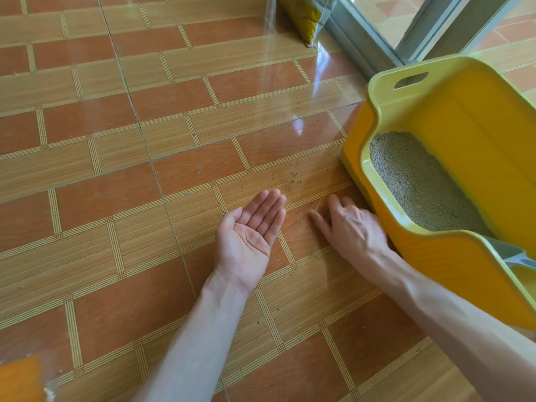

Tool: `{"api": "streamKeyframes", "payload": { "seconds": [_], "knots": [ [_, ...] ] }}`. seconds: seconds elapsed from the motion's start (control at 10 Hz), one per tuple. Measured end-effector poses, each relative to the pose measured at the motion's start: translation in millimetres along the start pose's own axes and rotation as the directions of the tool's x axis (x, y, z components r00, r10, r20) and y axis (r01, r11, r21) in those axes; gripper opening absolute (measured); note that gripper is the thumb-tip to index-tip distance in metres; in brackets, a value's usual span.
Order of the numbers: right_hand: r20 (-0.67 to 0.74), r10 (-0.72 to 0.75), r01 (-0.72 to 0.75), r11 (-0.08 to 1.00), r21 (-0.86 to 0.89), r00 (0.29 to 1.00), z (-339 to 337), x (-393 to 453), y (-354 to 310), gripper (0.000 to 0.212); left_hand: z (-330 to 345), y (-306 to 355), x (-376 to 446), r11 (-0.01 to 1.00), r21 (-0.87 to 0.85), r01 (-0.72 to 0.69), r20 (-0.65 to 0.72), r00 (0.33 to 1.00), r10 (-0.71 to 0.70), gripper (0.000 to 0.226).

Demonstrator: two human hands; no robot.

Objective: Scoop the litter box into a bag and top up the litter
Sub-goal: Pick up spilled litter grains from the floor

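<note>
- I judge the step in hand to be tidying: sweeping spilled litter grains (290, 182) off the tiled floor (116, 169) beside the litter box (452, 117).
- My left hand (246, 227) lies palm up and released, fingers straight, a few specks in the palm; it grasps nothing.
- My right hand (348, 224) is palm down and spread flat on the floor, just beside the box's near wall, grasping nothing.
- Next, I reckon, the right hand must rake the grit toward the cupped left palm; the grains are fine and scattered, so slow strokes.
- The box is glossy yellow plastic with a curved rim and a handle slot, holding grey granular litter (417, 181).
- A yellow litter bag (310, 15) leans by the door frame (368, 50) at the far edge of the floor.
</note>
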State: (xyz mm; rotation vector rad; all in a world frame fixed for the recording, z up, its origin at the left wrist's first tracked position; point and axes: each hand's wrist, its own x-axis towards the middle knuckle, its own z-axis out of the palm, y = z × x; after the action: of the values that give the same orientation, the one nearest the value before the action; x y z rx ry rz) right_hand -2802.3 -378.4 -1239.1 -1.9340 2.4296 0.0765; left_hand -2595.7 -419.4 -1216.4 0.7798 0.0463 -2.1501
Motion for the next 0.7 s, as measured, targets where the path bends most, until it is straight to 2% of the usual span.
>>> {"api": "streamKeyframes", "payload": {
  "seconds": [0.1, 0.2, 0.3, 0.4, 0.6, 0.7],
  "knots": [
    [0.003, -0.063, 0.063, 0.994, -0.091, 0.998, 2.5, 1.7, -8.1, 0.035, -1.0, 0.6, 0.2, 1.000, -0.002, -0.004, 0.003, 1.000, 0.004, 0.048],
    [0.095, -0.070, 0.087, 0.980, -0.181, 0.993, 1.5, -1.3, -13.1, 0.006, -2.2, 1.2, -0.1, 1.000, -0.004, -0.005, 0.003, 1.000, 0.005, 0.048],
    [0.182, -0.071, 0.103, 0.980, -0.171, 0.981, -3.5, -4.4, -17.0, 0.010, -2.3, 1.5, -0.1, 1.000, -0.012, -0.005, -0.003, 1.000, 0.005, 0.048],
    [0.214, -0.055, 0.082, 0.989, -0.119, 0.975, -9.5, -2.5, -20.1, 0.002, -2.6, 1.4, -0.9, 1.000, -0.010, -0.009, -0.007, 1.000, 0.009, 0.048],
    [0.269, 0.063, -0.110, 0.980, 0.164, 0.961, -20.0, -5.1, -29.7, 0.016, -3.0, 1.5, -2.4, 1.000, -0.007, -0.011, -0.010, 1.000, 0.011, 0.048],
    [0.244, 0.074, -0.139, 0.954, 0.265, 0.967, -16.4, -4.9, -24.9, 0.023, -2.7, 1.2, -3.2, 1.000, -0.007, -0.014, -0.008, 1.000, 0.014, 0.049]
  ]
}}
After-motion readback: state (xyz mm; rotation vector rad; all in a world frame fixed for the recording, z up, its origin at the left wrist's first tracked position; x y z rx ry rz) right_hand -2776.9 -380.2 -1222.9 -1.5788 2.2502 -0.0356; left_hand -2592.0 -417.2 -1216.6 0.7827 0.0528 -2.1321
